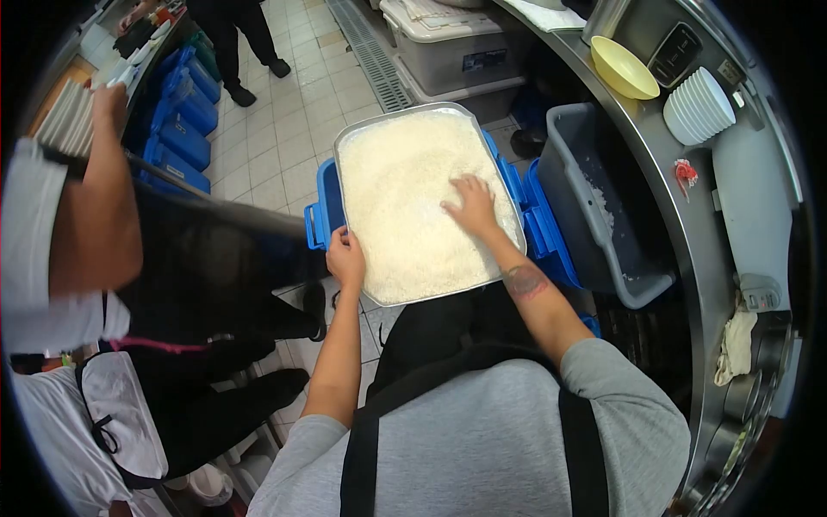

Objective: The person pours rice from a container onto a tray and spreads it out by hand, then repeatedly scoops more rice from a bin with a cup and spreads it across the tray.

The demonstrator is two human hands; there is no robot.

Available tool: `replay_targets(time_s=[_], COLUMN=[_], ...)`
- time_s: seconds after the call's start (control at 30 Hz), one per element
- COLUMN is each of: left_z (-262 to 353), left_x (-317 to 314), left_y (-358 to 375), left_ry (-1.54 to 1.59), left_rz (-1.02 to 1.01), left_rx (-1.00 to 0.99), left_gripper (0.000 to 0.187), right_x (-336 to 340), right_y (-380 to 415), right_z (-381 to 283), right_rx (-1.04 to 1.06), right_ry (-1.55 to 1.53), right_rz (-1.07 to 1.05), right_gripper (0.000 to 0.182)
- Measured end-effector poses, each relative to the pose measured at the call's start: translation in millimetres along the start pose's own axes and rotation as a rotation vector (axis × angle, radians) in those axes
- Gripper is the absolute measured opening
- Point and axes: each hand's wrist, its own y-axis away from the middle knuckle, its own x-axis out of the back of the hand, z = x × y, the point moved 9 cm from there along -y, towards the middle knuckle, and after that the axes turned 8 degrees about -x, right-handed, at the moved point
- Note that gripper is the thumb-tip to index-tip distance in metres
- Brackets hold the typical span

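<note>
A metal tray point(338, 159) full of pale, coarse crumbs point(405, 189) that look like breadcrumbs is in front of me, above a blue plastic bin point(326, 202). My left hand point(346, 257) is closed on the tray's near left edge, thumb at the rim. On the right part of the crumbs lies my right hand point(472, 205), palm down with its fingers spread. It holds nothing that I can see. The crumbs spread nearly to the tray's rim.
A grey bin point(594, 194) with white bits inside stands to the right, beside a steel counter point(637, 146) bearing a yellow bowl point(622, 69) and stacked white bowls point(696, 108). Co-workers stand close on the left, near blue bins point(179, 138). Lidded tubs point(457, 52) are ahead.
</note>
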Motion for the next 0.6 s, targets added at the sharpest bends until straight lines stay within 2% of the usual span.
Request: replay_targets(time_s=[0.03,0.07,0.13,0.23,0.6], left_z=[0,2,8,4,-1], left_x=[0,1,4,1,-1], left_y=[1,1,2,1,0], left_ry=[0.012,0.01,0.046,0.044,0.034], left_rz=[0.0,-0.003,-0.008,0.004,0.017], left_rx=[-0.007,-0.006,-0.004,-0.028,-0.021], left_gripper=[0.022,0.022,0.022,0.021,0.022], right_x=[-5,-6,-13,-9,-7], right_y=[10,20,41,57,56], right_z=[-4,-7,-26,-32,-27], right_rx=[-0.065,-0.069,0.063,0.073,0.042], right_ry=[-0.1,-0.1,-0.288,-0.333,-0.333], right_rz=[-0.098,-0.1,-0.248,-0.308,-0.278], right_gripper=[0.032,0.032,0.028,0.023,0.02])
